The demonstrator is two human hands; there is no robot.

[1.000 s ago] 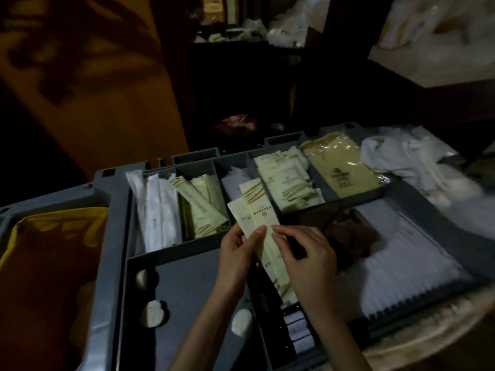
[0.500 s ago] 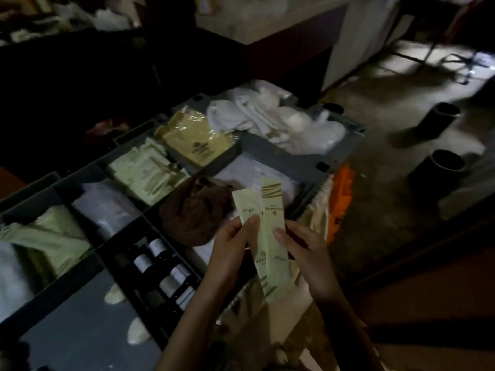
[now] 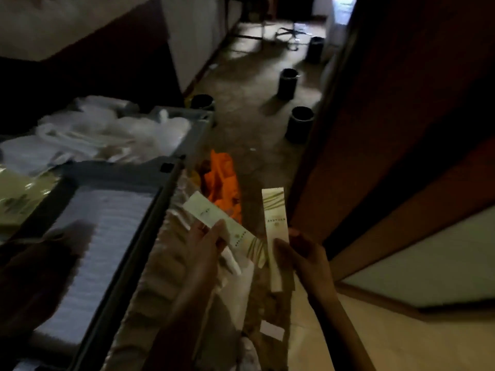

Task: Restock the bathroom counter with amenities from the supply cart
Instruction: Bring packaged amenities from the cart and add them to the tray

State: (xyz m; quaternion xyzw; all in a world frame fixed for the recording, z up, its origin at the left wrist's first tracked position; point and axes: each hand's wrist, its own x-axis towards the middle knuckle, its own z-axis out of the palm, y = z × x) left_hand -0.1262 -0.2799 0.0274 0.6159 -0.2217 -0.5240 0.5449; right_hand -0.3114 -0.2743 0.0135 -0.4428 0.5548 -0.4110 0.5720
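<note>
HOTEL CORRIDOR: A person's left hand pinched a pale cream paper sachet with green printing between thumb and fingers, tilting it toward the far left. The right hand clamped thumb and fingers on a second, narrower cream sachet with a green-streaked top, held upright. The two packets were near each other but apart. Both were just past the right edge of the dark grey plastic supply cart and above the floor, not in any of its compartments. Held one to a hand with printed faces up, they appeared to be separated for a look at the labels, or simply readied for carrying to the bathroom counter, which was not in view. A bright orange cloth sat in a sack off the cart's right side. A white ribbed liner lay in the near tray, and crumpled white bags filled the far right corner. Short black cylindrical bins stood on the dim floor ahead, probably something to step around. Blur left the lettering unreadable.
</note>
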